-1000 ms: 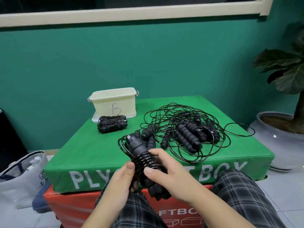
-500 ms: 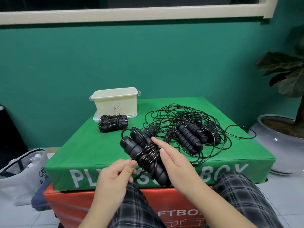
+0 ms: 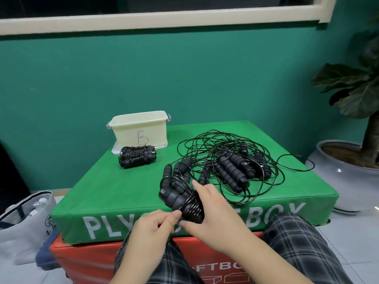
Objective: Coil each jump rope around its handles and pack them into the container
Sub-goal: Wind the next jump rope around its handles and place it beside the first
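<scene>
A black jump rope bundle (image 3: 180, 199), cord wound round its two handles, is held over the front edge of the green soft box (image 3: 114, 187). My right hand (image 3: 213, 218) grips the bundle from the right. My left hand (image 3: 155, 226) pinches the loose cord end just below the coils. One finished coiled rope (image 3: 137, 156) lies in front of the cream container (image 3: 141, 130) marked "B". A tangle of loose ropes (image 3: 231, 167) with several black handles lies at the right of the box top.
The container stands on its lid at the back left of the box. An orange soft box (image 3: 86, 261) sits under the green one. A white bag (image 3: 24, 218) is on the floor at left, a potted plant (image 3: 352, 160) at right.
The bundle has tilted from nearly upright to lying more level and moved up over the box edge. My left hand shifted from the bundle's side to pinching the cord below it.
</scene>
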### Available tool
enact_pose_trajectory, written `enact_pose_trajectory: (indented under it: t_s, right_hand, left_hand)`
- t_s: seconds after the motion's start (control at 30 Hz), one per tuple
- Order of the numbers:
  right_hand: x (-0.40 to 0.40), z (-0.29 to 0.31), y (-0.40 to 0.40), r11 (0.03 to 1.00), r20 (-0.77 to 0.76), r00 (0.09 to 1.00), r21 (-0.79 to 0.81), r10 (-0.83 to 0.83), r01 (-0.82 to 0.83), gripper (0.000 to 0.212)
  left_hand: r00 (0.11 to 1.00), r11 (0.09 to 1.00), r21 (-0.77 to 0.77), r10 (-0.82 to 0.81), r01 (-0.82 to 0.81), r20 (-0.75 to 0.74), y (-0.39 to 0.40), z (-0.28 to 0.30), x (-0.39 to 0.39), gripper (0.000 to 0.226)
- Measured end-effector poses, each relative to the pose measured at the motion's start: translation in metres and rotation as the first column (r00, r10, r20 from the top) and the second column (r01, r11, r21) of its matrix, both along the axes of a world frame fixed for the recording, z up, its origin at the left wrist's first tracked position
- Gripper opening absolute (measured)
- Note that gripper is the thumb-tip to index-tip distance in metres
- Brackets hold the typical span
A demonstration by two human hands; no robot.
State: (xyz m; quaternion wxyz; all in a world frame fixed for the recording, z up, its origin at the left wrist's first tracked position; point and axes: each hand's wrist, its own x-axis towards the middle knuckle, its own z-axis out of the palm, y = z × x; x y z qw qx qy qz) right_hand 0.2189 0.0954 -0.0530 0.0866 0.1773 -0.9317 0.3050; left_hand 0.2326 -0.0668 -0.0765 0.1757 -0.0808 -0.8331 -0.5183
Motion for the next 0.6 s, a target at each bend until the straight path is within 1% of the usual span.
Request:
enact_pose_trajectory:
  t_s: [0.03, 0.13, 0.2, 0.3, 0.37, 0.43, 0.5, 0.57, 0.6]
  right_hand:
    - [0.0005, 0.0, 0.0008, 1.0, 0.019, 1.0, 0.015, 0.004, -0.005, 0.092]
    - [0.0011, -0.0024, 0.0022, 0.999, 0.038, 0.999, 0.043, 0.023, -0.025, 0.079]
    - [0.0007, -0.0048, 0.0015, 0.998, 0.032, 0.999, 0.052, 0.031, -0.033, 0.072]
    - [0.0011, -0.0058, 0.0007, 0.997, 0.005, 0.998, 0.046, 0.056, -0.056, 0.068]
    - [0.001, -0.0042, 0.0016, 0.998, -0.01, 0.998, 0.007, 0.059, -0.059, 0.065]
    - [-0.0002, -0.0026, 0.0037, 0.997, -0.025, 0.998, -0.053, 0.051, -0.053, 0.06]
    - [-0.0014, -0.0011, 0.0056, 0.989, -0.028, 0.999, -0.139, 0.036, -0.039, 0.056]
    - [-0.0018, -0.0001, 0.0062, 0.969, -0.008, 0.999, -0.244, 0.031, -0.032, 0.052]
    - [-0.0017, 0.0002, 0.006, 0.955, 0.002, 0.999, -0.295, 0.035, -0.032, 0.051]
  left_hand:
    - [0.999, 0.999, -0.032, 0.009, -0.008, 0.035, -0.0009, -0.0001, 0.0004, 0.043]
    - [0.995, 0.997, -0.072, 0.017, -0.01, 0.101, -0.0028, -0.0011, -0.0001, 0.048]
    - [0.994, 0.997, -0.075, 0.006, 0.002, 0.106, -0.0026, -0.0001, 0.0001, 0.047]
    - [0.997, 0.998, -0.065, -0.008, 0.013, 0.071, -0.0022, 0.0025, 0.0009, 0.047]
    - [0.997, 0.999, 0.012, -0.034, 0.033, 0.07, -0.0018, 0.0034, 0.0023, 0.043]
    - [0.99, 0.984, 0.152, -0.107, 0.092, 0.092, 0.0, 0.0043, 0.0036, 0.033]
    - [0.979, 0.953, 0.266, -0.176, 0.145, 0.1, 0.001, 0.0033, 0.0017, 0.03]
    - [0.971, 0.926, 0.341, -0.212, 0.164, 0.109, -0.001, 0.0002, -0.0019, 0.033]
    - [0.965, 0.911, 0.372, -0.236, 0.178, 0.117, -0.0021, -0.0004, -0.0033, 0.03]
